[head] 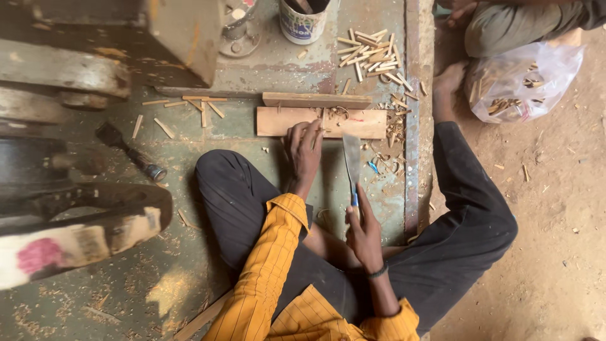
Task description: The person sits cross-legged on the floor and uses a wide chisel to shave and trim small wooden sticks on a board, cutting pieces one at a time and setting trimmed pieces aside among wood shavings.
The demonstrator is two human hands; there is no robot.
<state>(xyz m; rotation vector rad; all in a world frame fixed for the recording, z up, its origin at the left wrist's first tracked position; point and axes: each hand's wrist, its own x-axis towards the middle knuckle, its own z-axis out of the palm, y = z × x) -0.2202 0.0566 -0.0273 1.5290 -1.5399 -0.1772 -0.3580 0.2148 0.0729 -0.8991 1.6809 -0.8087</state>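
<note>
Left hand (304,146) fingers pinching a wood stick (317,134) on the board (366,123), right hand (363,228) fingers wrapped around a broad knife (351,158) just right of the stick

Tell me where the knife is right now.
In the head view, the knife is held blade-up in the right hand, just right of the left hand, below the wooden board.

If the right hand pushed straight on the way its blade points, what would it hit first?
The right hand holds a flat blade pointing away from the body. Straight on, the tip would likely meet the wooden board first, though the blade's height above it is unclear.
</note>
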